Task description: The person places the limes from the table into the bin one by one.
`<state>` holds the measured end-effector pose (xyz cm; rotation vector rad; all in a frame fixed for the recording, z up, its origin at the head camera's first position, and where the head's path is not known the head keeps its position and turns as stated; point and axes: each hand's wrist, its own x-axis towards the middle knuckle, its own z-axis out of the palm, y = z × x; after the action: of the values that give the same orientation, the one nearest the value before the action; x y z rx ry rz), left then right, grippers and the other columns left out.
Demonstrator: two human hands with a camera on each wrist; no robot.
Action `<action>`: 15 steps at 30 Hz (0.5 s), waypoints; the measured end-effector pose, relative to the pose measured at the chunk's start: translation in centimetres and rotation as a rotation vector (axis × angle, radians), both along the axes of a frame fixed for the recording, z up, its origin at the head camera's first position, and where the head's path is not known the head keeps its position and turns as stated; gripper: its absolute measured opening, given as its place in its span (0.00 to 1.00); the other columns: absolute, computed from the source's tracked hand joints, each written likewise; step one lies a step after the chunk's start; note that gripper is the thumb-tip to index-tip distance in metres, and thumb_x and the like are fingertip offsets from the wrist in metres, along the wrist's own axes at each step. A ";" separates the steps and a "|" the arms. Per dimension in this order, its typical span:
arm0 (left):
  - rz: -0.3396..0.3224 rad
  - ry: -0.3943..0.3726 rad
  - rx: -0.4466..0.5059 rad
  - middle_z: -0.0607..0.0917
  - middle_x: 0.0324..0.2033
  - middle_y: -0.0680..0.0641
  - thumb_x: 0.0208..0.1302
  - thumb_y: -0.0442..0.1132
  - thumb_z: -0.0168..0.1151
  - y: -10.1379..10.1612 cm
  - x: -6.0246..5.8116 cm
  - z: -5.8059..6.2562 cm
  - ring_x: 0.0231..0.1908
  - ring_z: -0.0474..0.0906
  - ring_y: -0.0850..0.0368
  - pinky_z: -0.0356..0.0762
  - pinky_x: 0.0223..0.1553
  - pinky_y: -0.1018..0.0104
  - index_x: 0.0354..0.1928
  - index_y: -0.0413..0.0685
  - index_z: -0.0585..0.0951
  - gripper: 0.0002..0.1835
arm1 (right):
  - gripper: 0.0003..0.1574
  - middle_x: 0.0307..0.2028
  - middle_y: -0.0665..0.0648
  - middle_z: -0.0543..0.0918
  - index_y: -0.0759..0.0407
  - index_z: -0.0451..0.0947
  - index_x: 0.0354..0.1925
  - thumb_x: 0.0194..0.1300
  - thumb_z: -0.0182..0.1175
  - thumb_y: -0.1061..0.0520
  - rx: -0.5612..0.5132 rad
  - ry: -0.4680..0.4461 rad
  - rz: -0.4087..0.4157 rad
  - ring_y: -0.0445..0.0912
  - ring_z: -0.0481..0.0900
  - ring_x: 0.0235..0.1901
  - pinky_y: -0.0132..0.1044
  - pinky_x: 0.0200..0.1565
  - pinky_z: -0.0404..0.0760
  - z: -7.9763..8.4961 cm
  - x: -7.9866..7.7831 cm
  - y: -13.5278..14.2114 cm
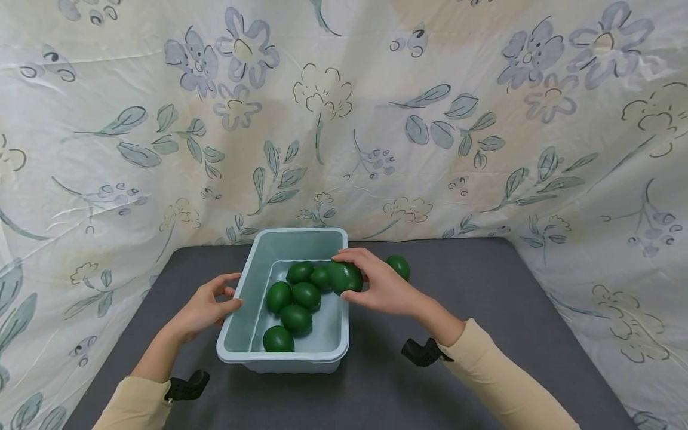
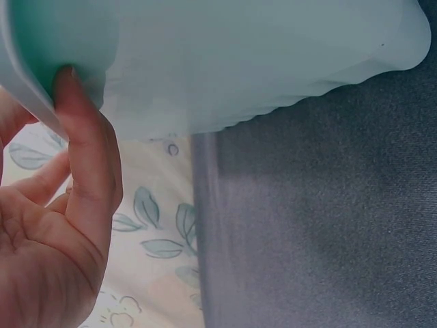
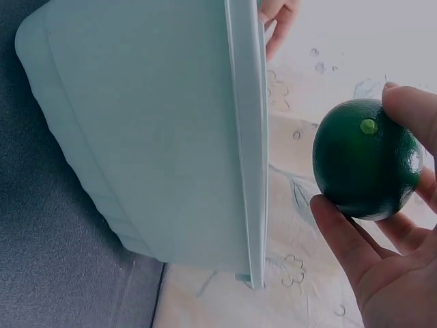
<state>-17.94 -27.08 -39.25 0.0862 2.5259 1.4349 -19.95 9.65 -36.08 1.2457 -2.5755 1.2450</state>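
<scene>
A pale blue-green plastic bin (image 1: 249, 251) stands on the dark table with several dark green avocados (image 1: 296, 319) lying loose inside. My left hand (image 1: 206, 304) holds the bin's left side by the rim; in the left wrist view a finger (image 2: 85, 130) lies against the outer wall below the rim. My right hand (image 1: 384, 285) grips another avocado (image 1: 345, 278) between thumb and fingers, above the bin's right rim. Its light green stem spot faces the right wrist camera, where the avocado (image 3: 362, 160) appears beyond the rim.
One more avocado (image 1: 399, 267) rests on the grey table (image 1: 457, 334) right of the bin, partly hidden behind my right hand. A flowered cloth (image 1: 365, 119) hangs along the back and both sides of the table.
</scene>
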 end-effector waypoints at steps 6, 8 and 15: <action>0.000 -0.006 0.001 0.72 0.40 0.37 0.60 0.37 0.60 -0.1 -0.1 0.0 0.31 0.78 0.50 0.80 0.29 0.57 0.67 0.44 0.56 0.36 | 0.39 0.64 0.57 0.61 0.51 0.63 0.63 0.56 0.65 0.52 0.031 0.004 0.044 0.44 0.70 0.53 0.31 0.40 0.77 0.2 0.4 -0.8; -0.002 -0.007 0.001 0.72 0.40 0.37 0.60 0.37 0.60 0.0 0.0 0.0 0.32 0.77 0.50 0.80 0.29 0.57 0.67 0.44 0.56 0.36 | 0.38 0.64 0.55 0.61 0.51 0.63 0.63 0.56 0.65 0.52 0.039 0.006 0.059 0.44 0.70 0.54 0.31 0.41 0.77 0.2 0.6 -1.0; -0.007 -0.005 0.006 0.72 0.41 0.37 0.60 0.37 0.60 -0.1 0.1 0.1 0.32 0.77 0.50 0.80 0.29 0.58 0.67 0.44 0.56 0.35 | 0.37 0.65 0.49 0.60 0.49 0.63 0.62 0.56 0.65 0.53 0.057 -0.025 0.119 0.41 0.66 0.60 0.30 0.45 0.76 0.1 1.1 -2.0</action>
<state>-17.85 -27.14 -39.14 0.0927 2.5147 1.4386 -18.84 7.67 -35.98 1.4217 -2.6063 1.2221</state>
